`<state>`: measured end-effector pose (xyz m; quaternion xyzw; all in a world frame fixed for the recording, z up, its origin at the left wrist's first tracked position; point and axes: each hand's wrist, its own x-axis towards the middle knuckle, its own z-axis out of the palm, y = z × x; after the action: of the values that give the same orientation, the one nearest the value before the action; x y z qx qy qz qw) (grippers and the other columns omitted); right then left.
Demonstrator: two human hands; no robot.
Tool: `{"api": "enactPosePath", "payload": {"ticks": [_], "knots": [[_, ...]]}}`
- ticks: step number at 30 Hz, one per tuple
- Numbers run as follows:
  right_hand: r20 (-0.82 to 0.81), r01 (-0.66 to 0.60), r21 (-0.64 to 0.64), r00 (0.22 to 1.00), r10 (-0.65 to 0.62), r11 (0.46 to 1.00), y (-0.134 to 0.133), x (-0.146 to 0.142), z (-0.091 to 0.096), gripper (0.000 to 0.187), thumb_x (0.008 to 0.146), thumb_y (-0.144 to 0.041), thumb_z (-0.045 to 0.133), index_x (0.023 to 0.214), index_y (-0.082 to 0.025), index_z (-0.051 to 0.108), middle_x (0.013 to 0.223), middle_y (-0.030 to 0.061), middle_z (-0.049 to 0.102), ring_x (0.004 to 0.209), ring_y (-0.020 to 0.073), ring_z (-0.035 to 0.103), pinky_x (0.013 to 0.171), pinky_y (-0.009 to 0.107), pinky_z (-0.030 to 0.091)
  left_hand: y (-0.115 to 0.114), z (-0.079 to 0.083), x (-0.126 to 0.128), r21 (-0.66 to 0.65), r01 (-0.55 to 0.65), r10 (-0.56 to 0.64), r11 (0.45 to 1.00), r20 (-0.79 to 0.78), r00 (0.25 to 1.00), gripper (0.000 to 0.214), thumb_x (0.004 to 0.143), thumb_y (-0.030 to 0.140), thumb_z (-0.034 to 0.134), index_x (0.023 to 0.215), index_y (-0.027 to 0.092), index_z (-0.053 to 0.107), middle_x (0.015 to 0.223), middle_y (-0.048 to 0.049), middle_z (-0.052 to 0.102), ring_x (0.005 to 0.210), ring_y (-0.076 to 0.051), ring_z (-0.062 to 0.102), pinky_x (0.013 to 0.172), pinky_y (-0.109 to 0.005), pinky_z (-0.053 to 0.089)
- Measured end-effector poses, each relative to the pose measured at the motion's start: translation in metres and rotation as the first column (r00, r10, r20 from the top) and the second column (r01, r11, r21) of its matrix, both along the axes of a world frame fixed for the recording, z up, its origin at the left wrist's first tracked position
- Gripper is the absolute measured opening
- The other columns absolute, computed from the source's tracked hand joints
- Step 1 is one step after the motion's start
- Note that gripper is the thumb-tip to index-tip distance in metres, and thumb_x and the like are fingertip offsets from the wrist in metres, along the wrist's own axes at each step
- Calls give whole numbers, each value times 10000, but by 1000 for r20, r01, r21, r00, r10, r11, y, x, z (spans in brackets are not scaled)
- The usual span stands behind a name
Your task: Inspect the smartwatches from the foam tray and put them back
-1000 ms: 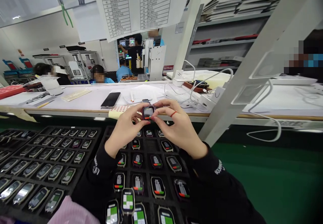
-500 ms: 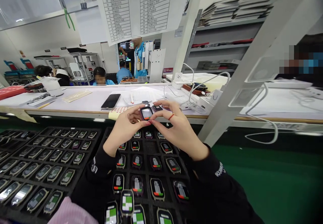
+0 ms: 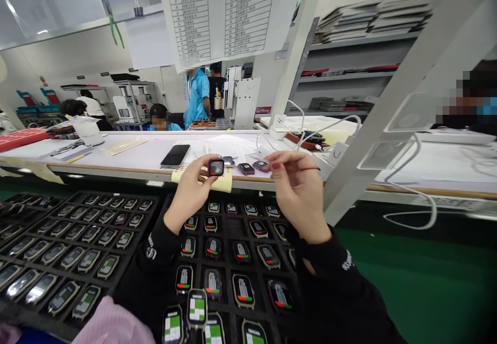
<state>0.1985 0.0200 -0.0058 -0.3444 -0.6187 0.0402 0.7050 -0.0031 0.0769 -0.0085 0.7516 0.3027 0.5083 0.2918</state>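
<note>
My left hand pinches a small smartwatch without a strap, its dark-framed screen facing me, above the bench's front edge. To the right, my right hand is raised with thumb and fingers drawn together; what they hold, if anything, is too small to make out. Just left of its fingertips, dark watch bodies lie on the bench. Below both hands, a black compartment tray carries several smartwatches with lit screens, some showing red and green bars. One watch rests on top of others near me.
A second black tray full of watches is at the left. On the white bench are a phone, a yellow pad, papers and white cables. A slanted white post stands at the right. Co-workers are beyond the bench.
My right hand has let go of the watch and moved right. My left hand still holds the watch, now shifted slightly left and turned. Watch bodies on the bench have come into view.
</note>
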Motion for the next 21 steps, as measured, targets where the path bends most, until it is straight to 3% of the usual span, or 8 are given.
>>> {"api": "enactPosePath", "payload": {"ticks": [3,5,8,11,15,21], "knots": [[-132,-95,-77,988,84,993,2,4,-1,301,972,-489,657,936,-248,479,1029,61,664,709,164,657,530,290,489,9,1,-8,-6,-36,37,999,81,996,474,835,104,621,1285,245,580,1242,-61,639,909,-148,633,745,-259,474],[-134,-135,-141,984,117,981,9,7,-6,366,949,-556,663,938,-247,468,1060,79,685,743,183,689,508,285,508,15,1,-13,-2,-36,36,999,122,992,514,812,108,652,1300,247,570,1202,-58,642,899,-146,628,719,-246,466],[-9,-122,-225,992,123,967,27,10,-21,426,945,-643,608,945,-241,468,1054,121,721,886,245,724,708,382,602,23,-1,-18,24,-59,55,998,156,986,536,792,100,666,1299,248,577,1182,-57,648,847,-133,612,677,-232,453],[242,-49,-264,963,116,963,41,5,-37,330,1025,-564,477,959,-242,452,1105,170,728,1072,300,708,907,493,572,31,-4,-21,55,-92,82,994,165,983,530,788,87,653,1288,255,593,1223,-60,653,840,-133,604,668,-228,454],[458,13,-254,882,108,967,48,-12,-52,118,1040,-330,402,962,-245,429,1257,207,677,1211,320,653,937,497,557,38,-7,-24,73,-78,64,994,175,982,530,790,80,649,1287,260,601,1259,-58,654,902,-145,620,694,-224,469],[548,37,-202,832,81,979,59,-25,-69,70,988,-242,391,938,-238,440,1151,208,697,1247,350,622,971,537,543,44,-10,-28,92,-26,7,995,201,980,563,803,136,686,1340,262,575,1242,-70,657,886,-148,637,717,-237,506]]}}
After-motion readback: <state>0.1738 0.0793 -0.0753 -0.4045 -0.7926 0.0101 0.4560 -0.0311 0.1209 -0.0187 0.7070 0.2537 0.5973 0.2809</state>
